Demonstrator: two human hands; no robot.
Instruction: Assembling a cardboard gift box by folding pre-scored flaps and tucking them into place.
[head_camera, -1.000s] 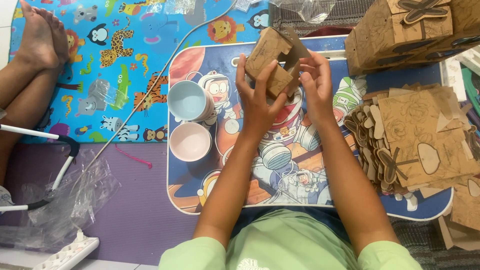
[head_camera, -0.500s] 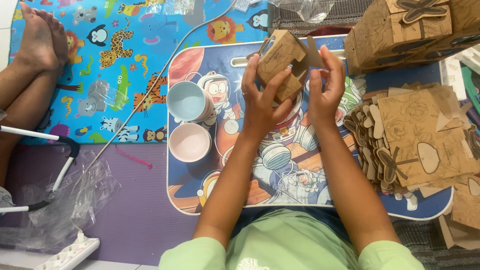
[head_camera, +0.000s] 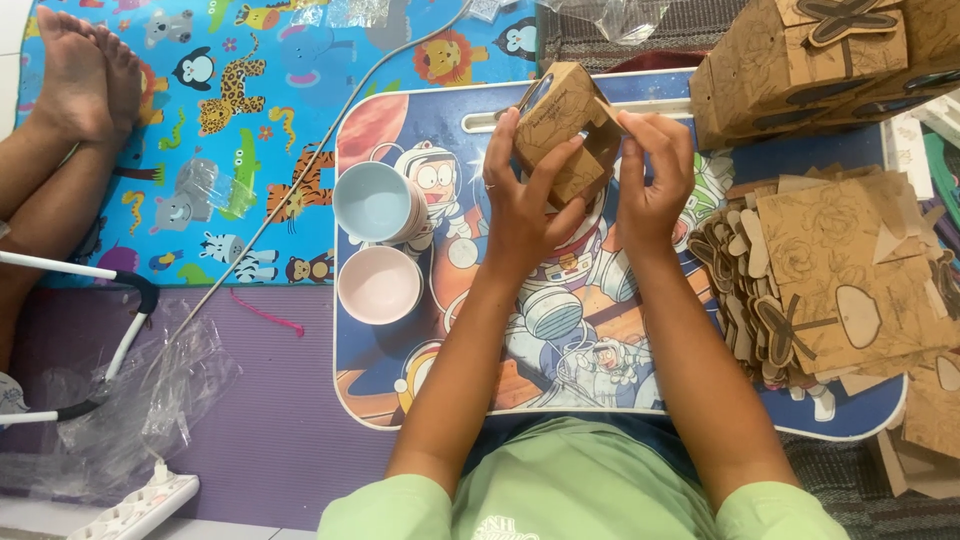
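Small brown cardboard box (head_camera: 563, 130) was lifted over the lap tray's (head_camera: 360, 400) far edge; left hand (head_camera: 525, 205) cupped it steady, right hand (head_camera: 655, 185) pinched 1 flap, prob. to tuck it.

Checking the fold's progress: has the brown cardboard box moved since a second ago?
Yes. The box sits higher, nearer the tray's far edge.
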